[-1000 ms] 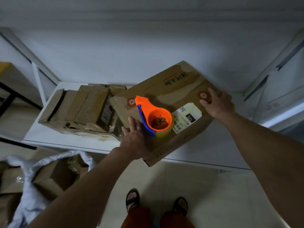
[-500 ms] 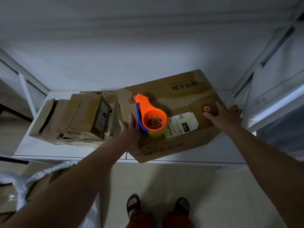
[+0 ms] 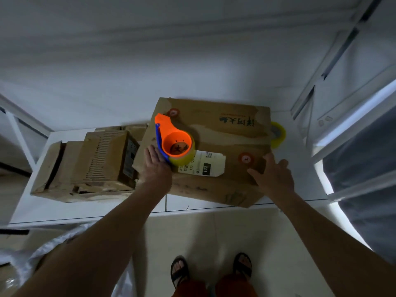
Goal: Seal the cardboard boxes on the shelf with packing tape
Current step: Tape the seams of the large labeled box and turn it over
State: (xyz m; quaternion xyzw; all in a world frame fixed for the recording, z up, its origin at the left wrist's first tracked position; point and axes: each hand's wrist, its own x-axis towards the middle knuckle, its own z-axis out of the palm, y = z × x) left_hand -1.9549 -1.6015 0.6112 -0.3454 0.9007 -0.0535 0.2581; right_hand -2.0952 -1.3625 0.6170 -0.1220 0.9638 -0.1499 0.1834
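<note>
A large brown cardboard box [image 3: 225, 133] lies on the white shelf [image 3: 85, 211], with a white shipping label [image 3: 205, 166] on top. An orange tape dispenser [image 3: 173, 140] with a blue blade and a yellowish tape roll rests on the box's left part. My left hand [image 3: 156, 168] lies flat on the box's near left corner, touching the dispenser's base. My right hand [image 3: 272, 174] presses flat on the box's near right corner, fingers spread. A second tape roll [image 3: 278, 133] peeks out behind the box's right side.
Smaller worn cardboard boxes [image 3: 94, 161] are stacked on the shelf's left. A white wall rises behind the shelf, and white shelf posts [image 3: 325, 67] stand at the right. Crumpled plastic and cardboard [image 3: 32, 258] lie on the floor at lower left. My sandalled feet [image 3: 212, 273] stand below.
The large box has turned clockwise and slid back until it sits nearly square on the shelf. Both hands moved with it and stay on its near corners. The second roll came into view.
</note>
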